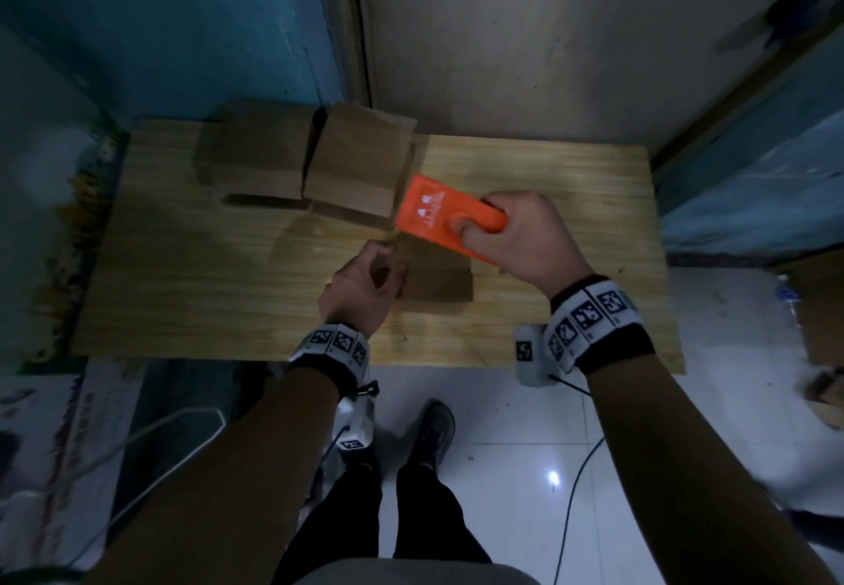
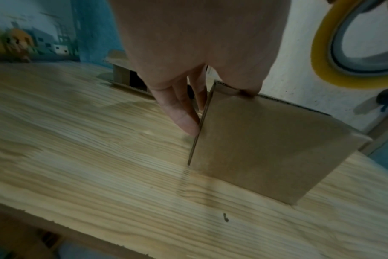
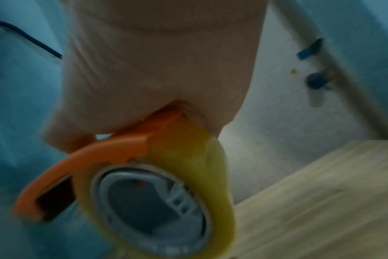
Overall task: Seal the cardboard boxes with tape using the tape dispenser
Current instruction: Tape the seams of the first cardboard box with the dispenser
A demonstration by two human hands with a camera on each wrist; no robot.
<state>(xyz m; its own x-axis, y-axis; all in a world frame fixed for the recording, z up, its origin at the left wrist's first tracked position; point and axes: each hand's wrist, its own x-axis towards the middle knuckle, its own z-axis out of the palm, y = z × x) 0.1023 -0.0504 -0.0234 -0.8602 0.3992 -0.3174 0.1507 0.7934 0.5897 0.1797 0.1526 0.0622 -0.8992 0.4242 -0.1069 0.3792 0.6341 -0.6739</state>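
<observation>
The tape dispenser [image 1: 440, 214], orange plastic, is held above the middle of the bench [image 1: 182, 274], a little toward its right end, by the right hand [image 1: 520, 237], whose fingers curl through the handle. White printing shows on its flat orange top in the head view, too blurred to read. Only the right wrist view shows its underside: a roll of yellowish tape [image 3: 188, 157] on a grey hub, with the orange guard arching over it. The left wrist view catches a piece of the same roll at its upper right corner.

Just below the dispenser, near the front edge of the bench, stands a small cardboard box [image 1: 434, 283]. The left hand [image 1: 361, 292] grips it at its left end. The left wrist view makes the grasp clear: the thumb presses on the box's top edge while the fingers [image 2: 184, 119] reach down along its left side, touching the cardboard. The head view shows only the back of that hand, curled over the box's corner. The box sits flat on the wood, plain brown, with no label to be seen.

Toward the back edge, left of centre, two larger cardboard boxes [image 1: 361, 164] stand side by side, touching or nearly so, with loose flaps lying in front of them. Both wrists wear bands [image 1: 589, 315] printed with black-and-white square markers. Below the bench's front edge are the white tiled floor [image 1: 502, 424] and a dark shoe [image 1: 434, 429].
</observation>
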